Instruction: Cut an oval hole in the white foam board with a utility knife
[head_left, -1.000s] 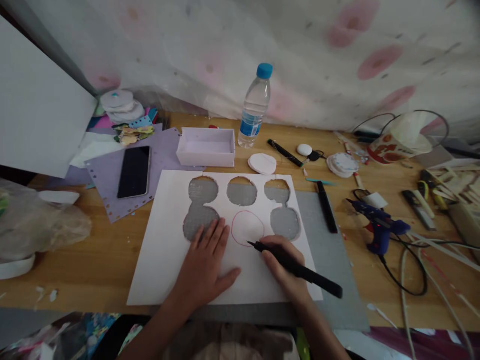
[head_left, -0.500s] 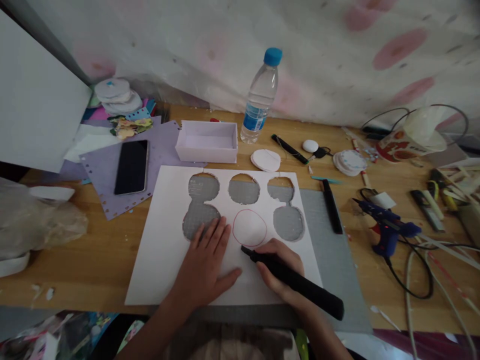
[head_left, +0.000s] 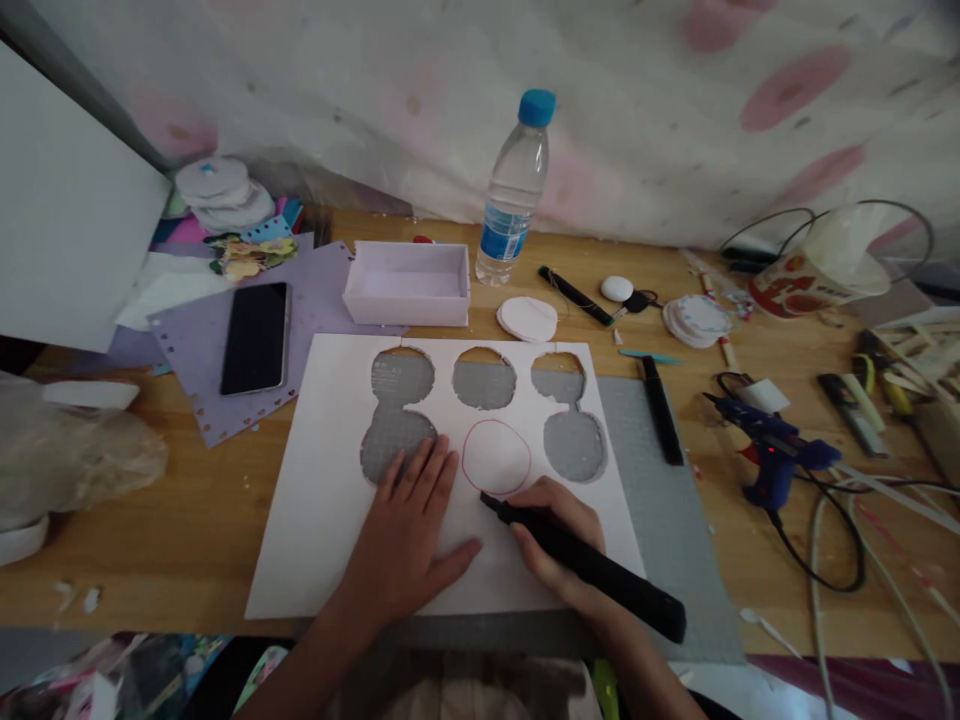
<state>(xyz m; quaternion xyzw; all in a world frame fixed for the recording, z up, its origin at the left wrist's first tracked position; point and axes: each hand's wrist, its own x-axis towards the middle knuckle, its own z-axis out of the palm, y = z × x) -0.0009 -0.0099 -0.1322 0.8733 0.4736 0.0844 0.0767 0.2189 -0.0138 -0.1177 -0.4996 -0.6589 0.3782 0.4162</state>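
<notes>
Both forearms ran out of the bottom edge of the view, and the items at the far right of the table were too small and cluttered to name. The lower rim of the red circle was partly covered by the tip of the black tool, so whether the tip touched the sheet could not be told. A clear bag at the left edge was cut off and its contents were a blur.

The small white box behind the sheet stood open with nothing visible inside. The water bottle with a blue cap stood upright just beside it.

The white sheet lay flat on a grey mat near the front of the table. It had five rounded holes cut through it in two rows, with the drawn circle between the lower two. The left hand pressed flat on the sheet, fingers spread wide, just left of the circle. The right hand had its fingers wrapped around the tool, which slanted back to the right. A blue glue gun lay well apart on the right, and a phone lay face up on the left.
</notes>
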